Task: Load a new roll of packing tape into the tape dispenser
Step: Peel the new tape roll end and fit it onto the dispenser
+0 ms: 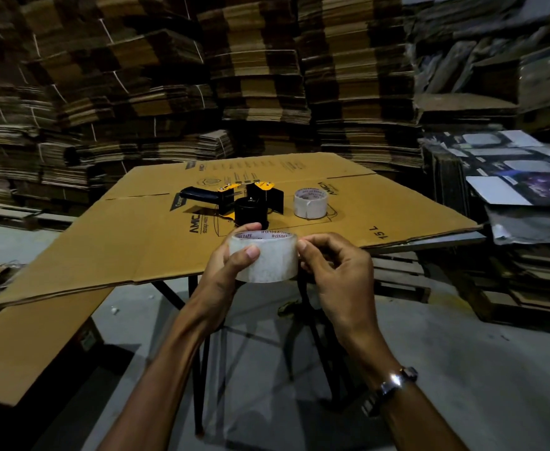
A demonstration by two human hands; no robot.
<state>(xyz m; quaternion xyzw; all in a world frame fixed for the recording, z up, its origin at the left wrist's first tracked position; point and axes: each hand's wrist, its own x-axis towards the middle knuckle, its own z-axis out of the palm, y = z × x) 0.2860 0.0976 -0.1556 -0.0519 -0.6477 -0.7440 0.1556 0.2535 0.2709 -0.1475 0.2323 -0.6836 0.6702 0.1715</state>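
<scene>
Stacks of flattened cartons (156,76) wall in the space on all sides. In front of us a table carries a large flattened cardboard sheet (143,242) that overhangs its near edge. On the sheet, towards the middle and far side, the black-and-yellow tape dispenser (234,200) lies on its side, its hub bare as far as we can see; just to its right stands a second roll (310,203). We hold the new tape roll (264,257) in the air just off the near edge of the sheet, well clear of the dispenser. The left hand (231,265) is closed round the roll's left side, thumb across the outer face. The right hand (335,268) pinches at the roll's right rim, fingers narrow, thumb and forefinger on the tape surface. We judge this to be the hunt for the loose end. To do it well: keep the left hand steady, turn the roll slowly, feel for the ridge with a nail, and lift the end squarely so it does not split. Peel a short tab only before seating the roll on the hub.
</scene>
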